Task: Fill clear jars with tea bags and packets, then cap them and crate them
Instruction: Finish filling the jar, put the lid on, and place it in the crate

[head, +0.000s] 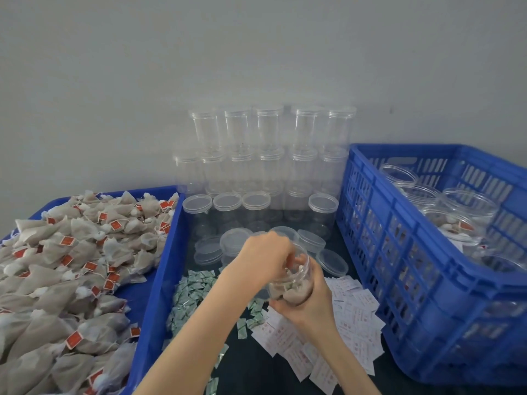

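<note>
A clear jar (293, 276) tilts above the dark table, partly filled with tea bags. My right hand (310, 303) grips its lower part from below. My left hand (266, 259) is at the jar's mouth, fingers curled down inside it; what they pinch is hidden. To the left, a blue tray (159, 280) holds a heap of tea bags (62, 277) with red tags. Small green packets (191, 292) and white packets (350, 323) lie on the table under my arms. Loose clear lids (233, 240) sit behind my hands.
Empty capped jars (265, 155) are stacked in rows against the wall. A blue slotted crate (413, 280) at the right holds several jars (467, 206), some filled. The table's near edge lies below my forearms.
</note>
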